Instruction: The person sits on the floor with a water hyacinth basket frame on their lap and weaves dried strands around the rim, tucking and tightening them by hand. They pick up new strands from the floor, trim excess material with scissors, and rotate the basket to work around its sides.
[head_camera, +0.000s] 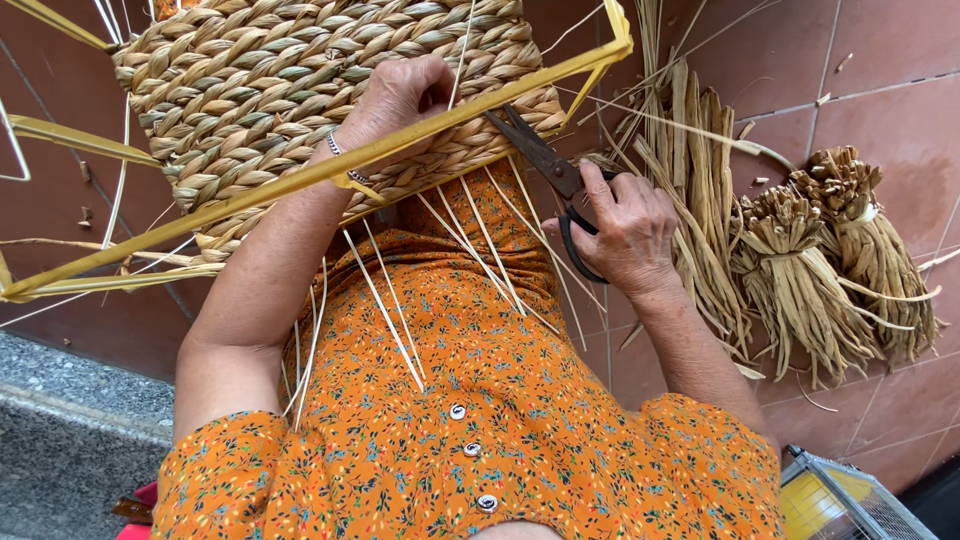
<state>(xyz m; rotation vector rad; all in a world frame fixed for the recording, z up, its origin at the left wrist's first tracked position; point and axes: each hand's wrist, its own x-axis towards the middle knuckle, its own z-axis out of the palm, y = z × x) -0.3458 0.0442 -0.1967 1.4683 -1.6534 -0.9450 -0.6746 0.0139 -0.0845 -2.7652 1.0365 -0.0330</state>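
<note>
Braided mat (300, 90) woven thick and tight across the yellow frame (330, 170), most of the visible span filled. Left hand (400, 95) pressed flat on the weave, fingers curled over a thin strand, gripping it, probably. Pale loose strands (390, 310) hanging untrimmed over the orange dress (480, 400). Right hand (630, 230) closed through the dark scissors (545, 165), blades at the mat's edge. Dried fibre bundles (830, 270) unused on the tiled floor (880, 60).

Left hand (400, 95) is extended toward 12 o'clock, fingers curled and pressed flat, forearm bare. Right hand (625, 225) is positioned at 3 o'clock, fingers closed in a grip, wrist bent.
</note>
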